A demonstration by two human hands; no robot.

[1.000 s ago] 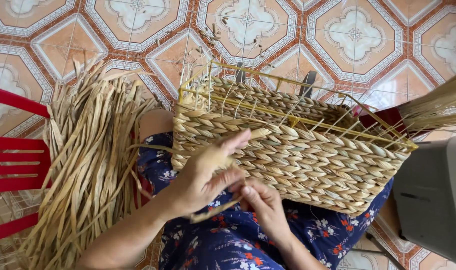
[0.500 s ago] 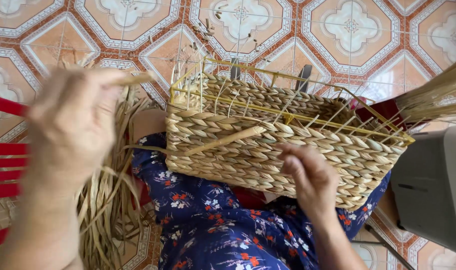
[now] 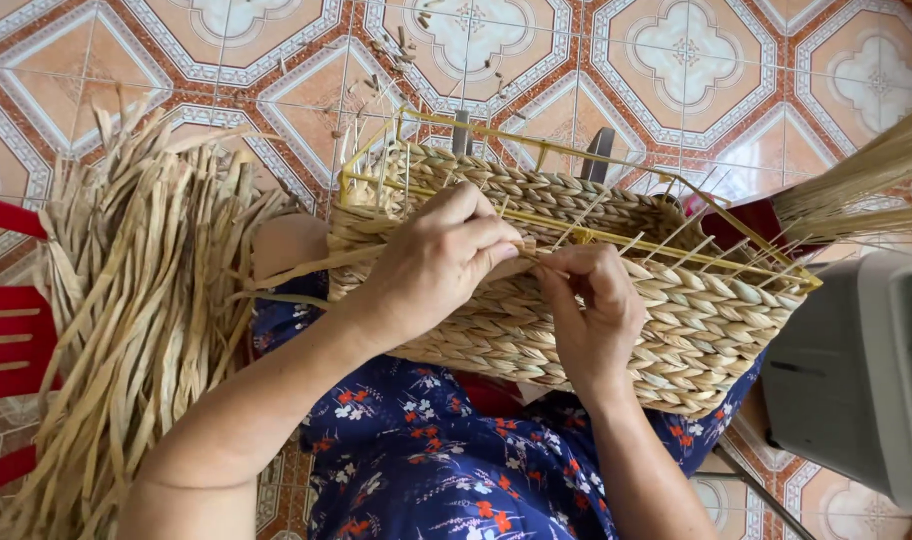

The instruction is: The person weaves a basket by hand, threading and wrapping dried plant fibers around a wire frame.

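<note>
Fingers of the left hand (image 3: 438, 262) curled over the near rim of the woven basket (image 3: 676, 340), closed down on a flat dried strand (image 3: 306, 266) that trailed away to their left. Further left of those fingers lay a loose bundle of dried rush strips (image 3: 146, 320), spread over the patterned floor tiles (image 3: 696, 60), with a red chair (image 3: 11, 340) at the far edge beyond it. Just right of the left fingertips, the right hand (image 3: 596, 315) met them at the rim: its thumb and forefinger were pinched together on the same strand's end, the remaining fingers bent loosely against the braided wall below. The basket rested on a lap in blue flowered cloth (image 3: 426, 470), directly beneath both hands. Above the fingers ran the yellow wire frame (image 3: 616, 235), thin stakes poking up along it. Right of the right hand, well apart, stood a grey plastic container (image 3: 856, 380), and above it a sheaf of pale straw (image 3: 866, 185).
</note>
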